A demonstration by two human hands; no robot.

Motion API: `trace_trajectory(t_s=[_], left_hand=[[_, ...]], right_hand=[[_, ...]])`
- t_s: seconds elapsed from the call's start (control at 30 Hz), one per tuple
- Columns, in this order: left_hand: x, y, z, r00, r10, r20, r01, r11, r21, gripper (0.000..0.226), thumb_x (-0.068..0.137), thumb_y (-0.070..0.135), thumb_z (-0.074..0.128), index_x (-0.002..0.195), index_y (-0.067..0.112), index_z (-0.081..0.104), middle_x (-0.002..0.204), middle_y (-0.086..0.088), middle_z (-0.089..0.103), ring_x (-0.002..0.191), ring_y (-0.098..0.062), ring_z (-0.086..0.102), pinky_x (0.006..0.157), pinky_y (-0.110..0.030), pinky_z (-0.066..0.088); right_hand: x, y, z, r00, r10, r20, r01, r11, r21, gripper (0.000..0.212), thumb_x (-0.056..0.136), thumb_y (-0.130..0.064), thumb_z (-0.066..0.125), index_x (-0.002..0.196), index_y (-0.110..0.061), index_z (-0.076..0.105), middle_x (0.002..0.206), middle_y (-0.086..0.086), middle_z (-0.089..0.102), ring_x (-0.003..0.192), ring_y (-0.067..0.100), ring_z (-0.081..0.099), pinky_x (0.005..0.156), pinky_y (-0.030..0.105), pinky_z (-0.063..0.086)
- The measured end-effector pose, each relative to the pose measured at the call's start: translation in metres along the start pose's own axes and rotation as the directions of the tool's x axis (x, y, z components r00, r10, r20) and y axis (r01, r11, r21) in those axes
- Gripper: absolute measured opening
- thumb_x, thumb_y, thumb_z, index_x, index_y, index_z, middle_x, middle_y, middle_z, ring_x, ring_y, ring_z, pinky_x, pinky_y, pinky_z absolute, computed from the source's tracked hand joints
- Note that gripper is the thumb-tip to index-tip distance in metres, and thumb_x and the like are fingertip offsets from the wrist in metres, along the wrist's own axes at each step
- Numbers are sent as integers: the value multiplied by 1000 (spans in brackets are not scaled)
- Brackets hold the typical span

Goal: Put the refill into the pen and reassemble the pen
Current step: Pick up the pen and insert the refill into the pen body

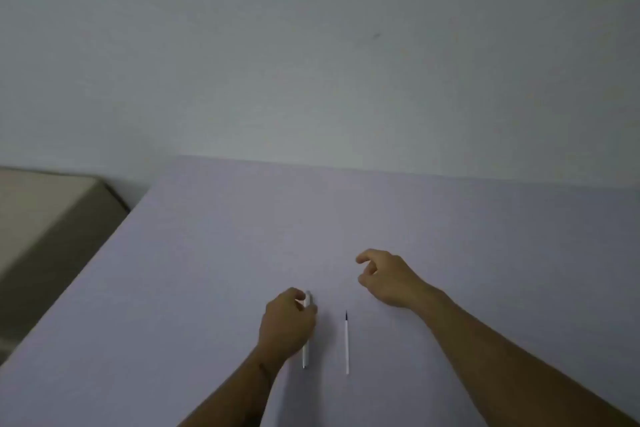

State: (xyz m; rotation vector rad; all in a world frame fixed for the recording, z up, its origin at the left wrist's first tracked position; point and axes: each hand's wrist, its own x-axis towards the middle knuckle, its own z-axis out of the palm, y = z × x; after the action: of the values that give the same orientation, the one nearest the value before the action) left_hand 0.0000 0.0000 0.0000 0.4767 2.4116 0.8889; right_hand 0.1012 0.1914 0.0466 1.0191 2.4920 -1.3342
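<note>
A white pen body (305,355) lies lengthwise on the pale lilac table (214,253), and my left hand (287,322) is closed around its upper part, covering the middle. Its far end pokes out by my fingers. Just to the right lies the thin white refill (346,347), dark tip pointing away from me, untouched. My right hand (388,279) hovers beyond and right of the refill, fingers loosely curled and apart, holding nothing.
The table runs back to a plain pale wall (311,45). Its left edge slants from near left to far centre. Beyond that edge stands a beige block-like piece of furniture (45,218), blurred.
</note>
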Motion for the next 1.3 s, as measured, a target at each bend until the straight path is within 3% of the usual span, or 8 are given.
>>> trace_trajectory(t_s=[0.13, 0.23, 0.47, 0.63, 0.77, 1.0, 1.13, 1.3], left_hand=[[-3, -12, 20, 997, -51, -52, 62, 968, 244, 39, 80, 54, 60, 100, 21, 56, 91, 2, 62, 80, -18, 61, 65, -31, 47], [-3, -23, 32, 998, -38, -44, 50, 943, 328, 30, 82, 46, 58, 95, 20, 52, 91, 1, 59, 78, -19, 58, 67, -32, 49], [6, -25, 29, 989, -119, -84, 129, 984, 122, 9, 80, 26, 58, 72, 22, 58, 70, 6, 60, 59, -10, 54, 48, -23, 38], [6, -20, 24, 995, -50, -92, 52, 999, 16, 15, 81, 27, 63, 69, 27, 54, 64, 8, 58, 57, -7, 53, 49, -21, 36], [5, -19, 19, 993, 50, -103, -48, 999, 15, 13, 80, 28, 67, 72, 28, 57, 62, 8, 58, 55, -7, 53, 51, -19, 37], [13, -24, 8, 1000, 17, -17, -15, 990, 138, 12, 81, 28, 66, 71, 26, 59, 66, 10, 60, 59, -8, 56, 53, -21, 45], [12, -33, 4, 994, -112, -21, 113, 987, 113, 12, 81, 28, 64, 71, 21, 62, 69, 6, 62, 63, -12, 60, 58, -25, 48], [10, -31, 6, 990, -137, -34, 139, 988, 65, 12, 82, 30, 63, 75, 21, 62, 71, 6, 62, 65, -12, 60, 57, -24, 46]], right_hand=[[8, 5, 26, 997, 42, 70, -40, 999, -28, 41, 89, -22, 57, 130, -21, 59, 101, -1, 67, 90, 15, 64, 78, 25, 51], [14, 8, 42, 993, 59, 98, -54, 997, -51, 41, 89, -21, 57, 129, -19, 60, 110, 3, 67, 95, 17, 64, 80, 25, 49], [30, 6, 62, 988, 90, 125, -86, 996, -37, 38, 89, -19, 56, 127, -15, 63, 121, 9, 66, 106, 24, 65, 94, 34, 52], [42, -6, 73, 971, 198, 136, -233, 915, 329, 18, 89, -15, 60, 100, -10, 73, 90, 9, 72, 72, 19, 64, 66, 30, 52], [44, -16, 81, 964, 241, 112, -264, 821, 506, 17, 88, -19, 67, 83, -4, 72, 71, 5, 69, 57, 12, 61, 54, 24, 52], [59, -22, 88, 923, 381, -53, -276, 753, 598, 21, 86, -13, 65, 69, -1, 68, 58, 10, 59, 51, 21, 54, 57, 32, 51], [71, -18, 80, 920, 389, -36, -332, 826, 456, 15, 80, -10, 68, 67, -5, 64, 61, 13, 63, 48, 23, 59, 52, 30, 53], [76, -22, 88, 944, 301, -133, -286, 951, 120, 17, 79, -18, 63, 66, -8, 59, 69, 13, 68, 67, 32, 67, 63, 35, 55]])
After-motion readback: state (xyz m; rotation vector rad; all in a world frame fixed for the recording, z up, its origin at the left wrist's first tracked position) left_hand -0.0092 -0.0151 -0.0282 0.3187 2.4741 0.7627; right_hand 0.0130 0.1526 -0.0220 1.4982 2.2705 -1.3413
